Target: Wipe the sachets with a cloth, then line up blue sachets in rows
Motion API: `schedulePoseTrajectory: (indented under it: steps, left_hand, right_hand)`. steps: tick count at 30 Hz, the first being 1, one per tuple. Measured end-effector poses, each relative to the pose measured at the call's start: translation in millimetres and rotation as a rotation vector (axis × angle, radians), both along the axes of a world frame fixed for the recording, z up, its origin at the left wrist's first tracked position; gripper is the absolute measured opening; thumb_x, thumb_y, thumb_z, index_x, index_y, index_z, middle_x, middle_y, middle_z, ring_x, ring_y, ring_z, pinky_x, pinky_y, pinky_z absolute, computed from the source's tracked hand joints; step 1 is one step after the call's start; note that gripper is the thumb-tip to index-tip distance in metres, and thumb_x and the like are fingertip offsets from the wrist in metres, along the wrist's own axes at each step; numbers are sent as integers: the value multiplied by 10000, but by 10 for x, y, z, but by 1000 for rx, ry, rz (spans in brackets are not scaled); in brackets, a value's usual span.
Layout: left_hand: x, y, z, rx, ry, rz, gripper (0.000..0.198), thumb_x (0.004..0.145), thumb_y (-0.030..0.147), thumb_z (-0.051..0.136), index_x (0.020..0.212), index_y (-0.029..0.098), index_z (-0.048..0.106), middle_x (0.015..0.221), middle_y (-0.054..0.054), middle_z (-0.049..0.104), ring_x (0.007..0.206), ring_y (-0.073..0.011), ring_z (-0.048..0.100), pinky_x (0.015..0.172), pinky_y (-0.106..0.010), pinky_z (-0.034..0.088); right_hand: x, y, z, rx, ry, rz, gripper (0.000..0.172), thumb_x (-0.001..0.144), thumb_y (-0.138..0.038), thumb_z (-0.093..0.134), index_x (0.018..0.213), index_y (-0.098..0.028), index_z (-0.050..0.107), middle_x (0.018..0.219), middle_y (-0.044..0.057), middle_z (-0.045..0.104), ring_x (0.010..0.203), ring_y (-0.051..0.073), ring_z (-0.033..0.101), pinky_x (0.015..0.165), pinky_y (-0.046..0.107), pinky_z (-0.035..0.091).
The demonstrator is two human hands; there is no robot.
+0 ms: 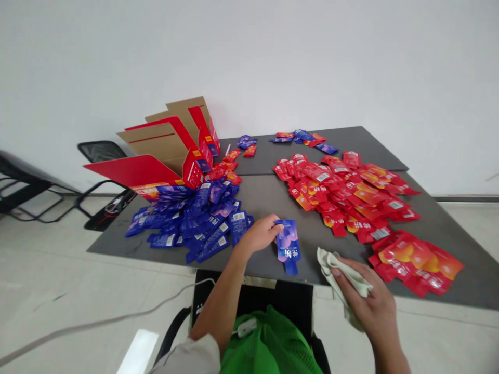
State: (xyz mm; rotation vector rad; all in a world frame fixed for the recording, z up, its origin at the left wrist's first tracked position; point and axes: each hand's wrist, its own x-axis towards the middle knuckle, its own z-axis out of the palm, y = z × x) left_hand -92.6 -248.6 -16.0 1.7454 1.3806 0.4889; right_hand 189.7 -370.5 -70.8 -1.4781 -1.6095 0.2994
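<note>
My left hand point(260, 234) pinches the upper left corner of a blue pouch point(288, 243), whose spout end points toward me above the front of the table. In my right hand point(364, 291) a pale folded cloth point(343, 275) is gripped, near the table's front edge. A heap of blue pouches point(202, 223) lies just left of my left hand. To the right spreads a big pile of red pouches point(343, 189), and a stack of red pouches point(417, 262) sits nearest to my right hand.
Open red cardboard boxes point(167, 156) stand at the table's left side. Small groups of mixed pouches point(306, 137) lie at the back of the dark table point(261, 195). Black chairs point(103, 156) are on the left, and a cable point(128, 313) crosses the floor.
</note>
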Motion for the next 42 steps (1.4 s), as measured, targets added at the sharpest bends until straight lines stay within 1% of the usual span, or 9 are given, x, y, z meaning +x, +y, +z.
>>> schedulePoseTrajectory:
  steps: [4, 9, 18, 22, 25, 28, 31, 36, 42]
  left_hand:
    - [54, -19, 4, 32, 92, 25, 180, 1066, 294, 548, 1185, 209, 654, 856, -27, 739, 881, -218, 743, 854, -311, 539]
    - [204, -352, 1, 318, 315, 98, 529, 1091, 357, 567, 1564, 142, 471, 1367, -170, 657, 1273, -324, 631, 1108, -490, 473]
    - [145, -1350, -335, 750, 384, -256, 416, 1016, 427, 709, 1378, 230, 651, 1465, -104, 634, 1333, -289, 580, 1068, -440, 515]
    - [11, -1390, -532, 854, 363, -285, 343, 1061, 338, 652, 1378, 208, 661, 1502, -88, 639, 1392, -264, 559, 1110, -416, 483]
    - [-46, -1388, -625, 882, 345, -290, 333, 1090, 255, 591, 1414, 207, 650, 1521, -65, 638, 1429, -238, 541, 1127, -398, 467]
    - [-55, -1390, -668, 893, 318, -276, 340, 1119, 239, 520, 1432, 204, 648, 1494, -48, 670, 1409, -212, 565, 1119, -378, 467]
    - [-40, -1382, -671, 914, 288, -242, 345, 1145, 255, 448, 1398, 194, 675, 1421, -38, 724, 1354, -190, 612, 1084, -359, 484]
    - [-21, -1347, -656, 942, 263, -224, 351, 1152, 246, 417, 1333, 191, 713, 1401, -15, 740, 1308, -184, 653, 1026, -354, 510]
    - [-32, -1341, -661, 942, 260, -195, 316, 1142, 235, 462, 1305, 213, 732, 1384, -2, 750, 1284, -160, 685, 978, -341, 529]
  right_hand:
    - [9, -4, -23, -43, 30, -7, 432, 942, -621, 701, 1120, -244, 814, 1109, 73, 822, 982, 272, 766, 941, 400, 594]
    - [-32, -16, 3, -37, 77, -27, 422, 916, -614, 735, 1109, -247, 812, 1092, 77, 824, 970, 293, 767, 938, 443, 599]
    - [-15, 25, 192, -164, 142, -33, 406, 925, -568, 764, 1179, -253, 789, 1076, 71, 820, 910, 280, 770, 855, 434, 614]
    - [-136, 214, 482, 12, 32, -19, 322, 953, -477, 771, 1196, -267, 776, 1111, 69, 811, 967, 286, 761, 898, 450, 594]
    - [-347, 390, 625, 190, -147, 195, 295, 980, -358, 757, 1260, -269, 740, 1190, 77, 793, 1072, 286, 736, 958, 442, 569]
    - [-547, 535, 572, 176, -385, 533, 345, 1006, -257, 699, 1351, -248, 691, 1285, 93, 761, 1105, 280, 698, 948, 417, 563]
    - [-629, 673, 414, 89, -525, 682, 353, 997, -201, 682, 1349, -226, 690, 1310, 93, 743, 1078, 273, 670, 923, 400, 563]
    - [-591, 1109, 311, 73, -606, 628, 402, 995, -276, 703, 1389, -208, 666, 1356, 114, 712, 1132, 300, 630, 989, 428, 530]
    - [-601, 1523, 547, 97, -701, 389, 369, 1001, -253, 669, 1360, -171, 687, 1270, 144, 738, 1078, 325, 631, 932, 443, 533]
